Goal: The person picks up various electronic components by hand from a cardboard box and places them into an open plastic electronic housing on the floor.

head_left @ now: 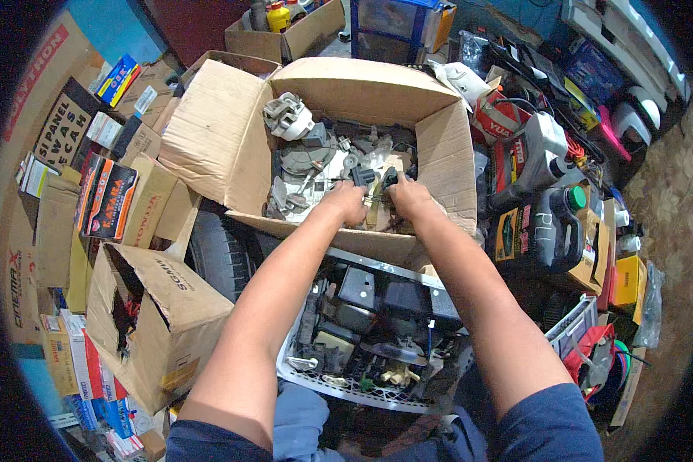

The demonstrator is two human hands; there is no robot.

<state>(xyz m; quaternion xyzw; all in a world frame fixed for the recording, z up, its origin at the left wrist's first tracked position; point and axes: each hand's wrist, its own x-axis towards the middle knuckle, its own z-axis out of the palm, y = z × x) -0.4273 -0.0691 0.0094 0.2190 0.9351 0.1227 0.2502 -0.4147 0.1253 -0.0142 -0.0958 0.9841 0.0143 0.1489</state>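
Note:
A large open cardboard box [444, 154] holds mixed grey, white and dark used parts, with a pale metal part [288, 115] at its back left corner. My left hand [344, 202] is inside it near the middle, fingers curled at a black part [362, 176]; what they grip is partly hidden. My right hand [410, 196] is a little further right, fingers closed on a dark part [394, 179]. Below my forearms sits a white plastic crate [369, 400] full of black and grey parts.
A torn cardboard box [177, 308] and a tyre [219, 254] are at the left, beside stacked small boxes [104, 192]. Dark plastic jugs [543, 231], bottles and packed items crowd the right. Another box [308, 35] with yellow containers and a blue-framed plastic bin [385, 31] stand behind.

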